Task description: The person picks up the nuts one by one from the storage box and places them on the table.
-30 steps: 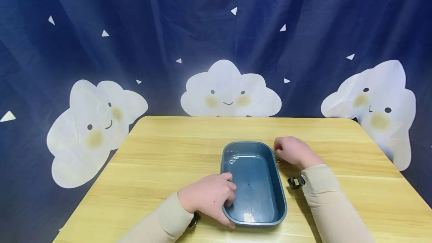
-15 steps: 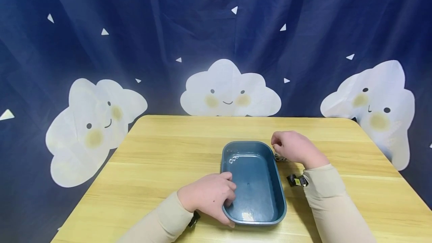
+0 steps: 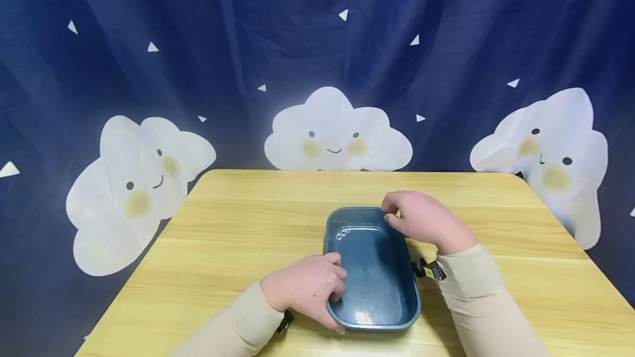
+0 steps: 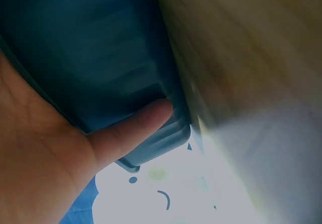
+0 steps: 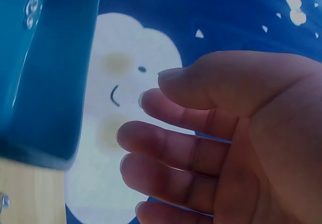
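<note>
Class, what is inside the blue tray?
In the tray, three small clear pieces lie near the far left corner. Whatever the left hand and right hand cover there is hidden.

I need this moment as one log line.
left hand: grips blue rectangular plastic tray | right hand: at tray's far right corner, nothing visible held | small clear rings: inside tray

I've got a dk blue-green bin [image 3: 369,288] in the head view: rect. w/ rounded corners, upright, open side up on the desk [image 3: 248,219], long sides running near to far. Its far R corner's partly hidden from me. Inside, nr the far L corner, I see 3 small clear pcs [image 3: 343,233], ring-like, close tog. in a short slanted row. R wrist cam also gives me a shiny bit [image 5: 4,201] outside the bin, cut off at view's edge; shape unclear.
</note>
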`<action>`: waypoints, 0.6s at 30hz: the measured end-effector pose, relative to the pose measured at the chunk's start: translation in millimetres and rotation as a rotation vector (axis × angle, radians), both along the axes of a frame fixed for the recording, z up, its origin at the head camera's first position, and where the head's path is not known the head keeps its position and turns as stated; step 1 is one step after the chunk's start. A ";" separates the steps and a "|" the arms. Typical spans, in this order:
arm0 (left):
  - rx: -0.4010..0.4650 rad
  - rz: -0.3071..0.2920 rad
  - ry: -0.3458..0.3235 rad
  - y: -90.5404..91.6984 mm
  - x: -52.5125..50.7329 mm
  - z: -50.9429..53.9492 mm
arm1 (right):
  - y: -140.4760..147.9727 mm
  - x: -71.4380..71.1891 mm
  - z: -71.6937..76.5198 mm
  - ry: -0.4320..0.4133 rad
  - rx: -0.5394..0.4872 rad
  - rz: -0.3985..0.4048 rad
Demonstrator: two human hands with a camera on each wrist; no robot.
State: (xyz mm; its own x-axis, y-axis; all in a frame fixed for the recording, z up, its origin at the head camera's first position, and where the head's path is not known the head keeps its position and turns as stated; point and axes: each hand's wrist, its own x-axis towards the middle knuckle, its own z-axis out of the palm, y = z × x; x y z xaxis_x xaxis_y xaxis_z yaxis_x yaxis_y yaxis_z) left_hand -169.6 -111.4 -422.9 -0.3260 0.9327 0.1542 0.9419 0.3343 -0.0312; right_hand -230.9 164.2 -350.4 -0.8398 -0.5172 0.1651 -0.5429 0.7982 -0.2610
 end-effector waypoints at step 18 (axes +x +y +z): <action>-0.003 0.005 -0.011 -0.3 -0.2 0.4 | -48.7 5.2 -21.6 -0.024 0.086 0.134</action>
State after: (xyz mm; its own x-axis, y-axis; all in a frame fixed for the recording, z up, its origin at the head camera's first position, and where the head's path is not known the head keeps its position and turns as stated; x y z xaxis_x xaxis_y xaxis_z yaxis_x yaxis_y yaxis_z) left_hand -169.8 -111.7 -422.5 -0.3323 0.9315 0.1482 0.9405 0.3390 -0.0219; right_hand -225.7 115.4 -372.0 -0.7657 -0.6359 0.0961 -0.6402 0.7394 -0.2084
